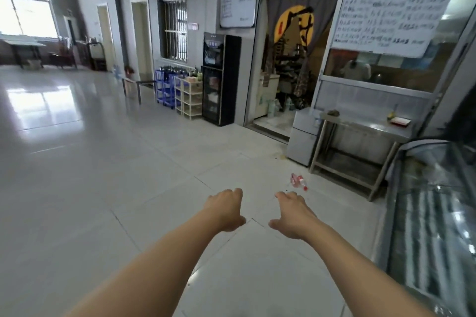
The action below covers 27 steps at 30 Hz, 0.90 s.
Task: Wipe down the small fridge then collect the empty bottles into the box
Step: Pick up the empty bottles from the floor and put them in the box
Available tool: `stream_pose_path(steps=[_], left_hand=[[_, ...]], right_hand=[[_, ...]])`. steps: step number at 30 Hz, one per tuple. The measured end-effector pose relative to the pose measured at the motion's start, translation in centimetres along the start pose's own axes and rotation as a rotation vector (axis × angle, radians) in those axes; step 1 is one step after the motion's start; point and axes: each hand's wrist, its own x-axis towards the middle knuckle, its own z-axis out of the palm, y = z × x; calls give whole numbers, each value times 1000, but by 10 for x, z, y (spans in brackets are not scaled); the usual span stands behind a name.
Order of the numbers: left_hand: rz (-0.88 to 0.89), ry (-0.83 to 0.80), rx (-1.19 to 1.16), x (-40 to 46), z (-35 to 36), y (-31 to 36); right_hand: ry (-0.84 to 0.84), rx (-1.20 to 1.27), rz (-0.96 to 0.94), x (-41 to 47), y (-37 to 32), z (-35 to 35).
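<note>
Both bare arms reach forward over the pale tiled floor [128, 162], palms down. Neither the left hand [225, 209] nor the right hand [295, 216] holds anything; the fingers of both hang loosely curled, with the thumbs pointing toward each other and a gap between the hands.

Just beyond the right hand, an empty plastic bottle with a red label [298, 180] lies on its side on the tiles. Farther off to the right stands the small silver fridge [304, 136], its doors closed, touching or just beside the left end of a stainless steel table [360, 128]. A dark crumpled lump, possibly a cloth [333, 112], rests on that table's top.

At the near right edge is a glass display counter [432, 213]. A tall black glass-door cabinet [220, 79] stands against the far wall, with cream and blue shelf racks [177, 92] to its left.
</note>
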Motion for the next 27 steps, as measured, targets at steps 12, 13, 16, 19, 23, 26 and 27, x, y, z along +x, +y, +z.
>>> stream_pose_path(steps=[12, 13, 16, 19, 23, 26, 27], left_hand=[[139, -40, -4, 255, -16, 3], [152, -46, 3, 282, -17, 2], [190, -65, 29, 366, -26, 1], [221, -85, 51, 440, -38, 5], [263, -102, 67, 517, -45, 19], [300, -114, 83, 574, -42, 34], [309, -119, 87, 595, -40, 40]], right_hand=[[19, 1, 111, 226, 69, -38], [24, 0, 128, 248, 75, -39], [30, 7, 175, 317, 95, -50], [48, 33, 222, 377, 114, -64], [35, 63, 270, 438, 139, -77], [20, 69, 313, 488, 164, -85], [21, 66, 319, 507, 174, -88]])
